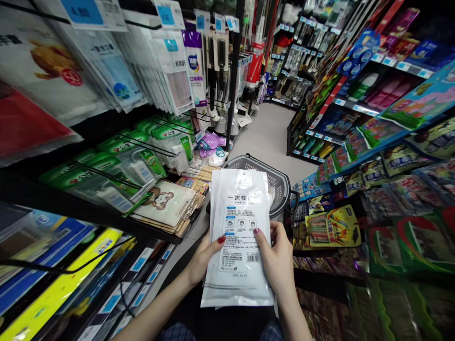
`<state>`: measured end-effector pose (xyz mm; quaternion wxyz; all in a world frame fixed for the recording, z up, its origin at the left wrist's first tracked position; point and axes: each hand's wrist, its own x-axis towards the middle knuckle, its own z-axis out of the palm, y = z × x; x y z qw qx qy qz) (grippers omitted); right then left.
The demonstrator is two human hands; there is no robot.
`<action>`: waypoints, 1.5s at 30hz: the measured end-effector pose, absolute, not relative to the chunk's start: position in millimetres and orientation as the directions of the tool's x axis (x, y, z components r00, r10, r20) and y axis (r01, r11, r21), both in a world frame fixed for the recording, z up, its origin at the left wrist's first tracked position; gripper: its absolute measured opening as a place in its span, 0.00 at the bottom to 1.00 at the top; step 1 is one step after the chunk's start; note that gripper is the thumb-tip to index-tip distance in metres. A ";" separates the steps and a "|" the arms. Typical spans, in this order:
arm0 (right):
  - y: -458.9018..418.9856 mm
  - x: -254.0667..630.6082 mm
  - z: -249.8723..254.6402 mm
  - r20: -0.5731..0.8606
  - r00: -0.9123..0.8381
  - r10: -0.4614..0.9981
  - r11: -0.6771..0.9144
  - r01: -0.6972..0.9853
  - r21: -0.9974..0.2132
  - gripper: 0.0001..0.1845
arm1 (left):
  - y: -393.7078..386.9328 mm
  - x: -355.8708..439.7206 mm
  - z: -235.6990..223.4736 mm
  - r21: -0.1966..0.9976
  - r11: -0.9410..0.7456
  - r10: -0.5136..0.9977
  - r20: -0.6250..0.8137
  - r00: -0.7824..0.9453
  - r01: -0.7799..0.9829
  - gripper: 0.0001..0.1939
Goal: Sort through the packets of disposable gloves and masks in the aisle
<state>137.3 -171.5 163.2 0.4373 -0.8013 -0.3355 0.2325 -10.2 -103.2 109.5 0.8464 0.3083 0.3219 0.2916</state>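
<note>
A small stack of white plastic packets of disposable face masks (236,265) is held upright in front of me, printed side toward me with text, small pictures and a barcode. My left hand (206,255) grips its left edge, thumb on the front and fingers hidden behind. On the right edge, my right hand (273,251) holds it the same way, thumb over the print. Behind the packets stands a grey shopping basket (261,163) on the floor, its inside mostly covered by them.
To the left, hanging mask packets (177,71) and green-and-clear blister packs (138,147) fill hooks, with clipboards (167,203) below. Snack bags (332,227) line the right-hand rack. The grey floor aisle (268,125) runs ahead between shelves.
</note>
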 end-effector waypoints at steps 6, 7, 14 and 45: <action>-170.9 137.1 162.4 -0.060 0.666 0.744 -0.373 0.338 -0.864 0.14 | -103.9 -10.1 107.6 0.708 0.642 0.696 -0.379 0.609 -0.293 0.36; -170.8 137.3 162.3 -0.058 0.666 0.744 -0.370 0.338 -0.865 0.14 | -103.9 -10.2 107.1 0.709 0.643 0.696 -0.384 0.607 -0.289 0.36; -172.8 137.9 159.0 -0.033 0.673 0.739 -0.371 0.364 -0.854 0.13 | -102.6 -11.1 103.0 0.727 0.636 0.707 -0.415 0.573 -0.258 0.38; -196.2 195.6 160.5 0.050 0.913 0.405 -0.090 0.095 -0.991 0.16 | -91.4 -13.7 99.7 0.666 0.688 0.675 -0.441 0.591 -0.289 0.26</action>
